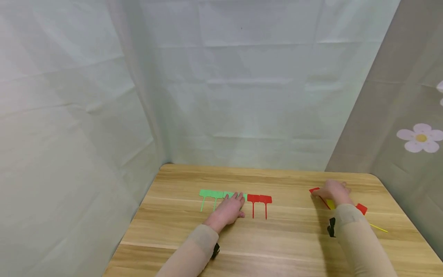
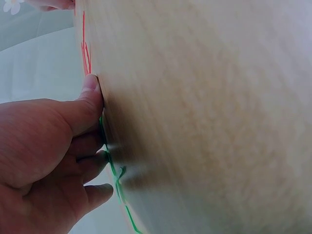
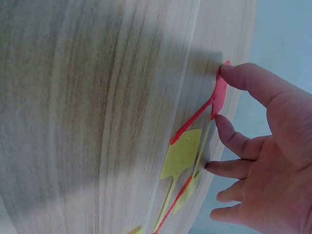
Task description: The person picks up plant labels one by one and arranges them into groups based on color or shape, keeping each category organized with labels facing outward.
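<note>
Red and green plastic tags with rectangular heads and thin stems lie in a row on the table. My left hand (image 1: 228, 211) rests over the green tags (image 1: 211, 194) near the red ones, fingers fairly straight, covering part of the row. Just right of it sit two red tags (image 1: 265, 199), stems toward me. Over at the right, my right hand (image 1: 334, 191) pinches a red tag (image 3: 220, 92) by its head, thumb on one edge and index finger on the other. Its stem lies across a yellow tag (image 3: 181, 155). The other right fingers are spread.
Beside the right forearm another red tag (image 1: 361, 209) and a yellow stem (image 1: 378, 227) show from a loose pile, partly hidden by the sleeve. The wooden table (image 1: 277, 250) is bordered by pale cloth (image 1: 242, 96) behind and at the sides. Black straps circle both wrists.
</note>
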Demonstrator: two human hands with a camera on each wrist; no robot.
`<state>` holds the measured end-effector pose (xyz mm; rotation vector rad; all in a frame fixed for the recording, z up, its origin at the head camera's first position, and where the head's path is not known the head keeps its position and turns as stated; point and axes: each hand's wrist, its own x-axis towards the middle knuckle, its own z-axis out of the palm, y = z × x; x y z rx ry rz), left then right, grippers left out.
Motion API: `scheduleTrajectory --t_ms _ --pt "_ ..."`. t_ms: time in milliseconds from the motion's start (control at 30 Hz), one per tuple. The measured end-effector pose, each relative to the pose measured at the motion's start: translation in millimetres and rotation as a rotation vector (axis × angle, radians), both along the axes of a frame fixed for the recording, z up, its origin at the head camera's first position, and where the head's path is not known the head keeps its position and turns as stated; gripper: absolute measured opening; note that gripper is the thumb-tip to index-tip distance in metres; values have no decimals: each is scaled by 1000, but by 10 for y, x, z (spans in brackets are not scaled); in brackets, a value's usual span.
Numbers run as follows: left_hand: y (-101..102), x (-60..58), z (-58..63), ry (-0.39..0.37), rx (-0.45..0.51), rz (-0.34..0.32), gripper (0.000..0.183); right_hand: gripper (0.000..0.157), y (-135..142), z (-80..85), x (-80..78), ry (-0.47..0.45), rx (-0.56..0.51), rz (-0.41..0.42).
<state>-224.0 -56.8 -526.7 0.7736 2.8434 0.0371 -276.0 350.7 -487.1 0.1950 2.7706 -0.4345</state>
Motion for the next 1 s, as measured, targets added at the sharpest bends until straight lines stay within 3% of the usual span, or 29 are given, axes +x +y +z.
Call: scheduleTrajectory --t_ms 367,633,1000 --pt "1 0 0 -6 0 0 69 80 13 -9 30 -14 -19 -12" --pt "3 5 25 -4 6 3 68 57 28 5 85 27 -39 15" --pt "-13 -10 18 2 4 -7 69 31 106 55 454 76 48 65"
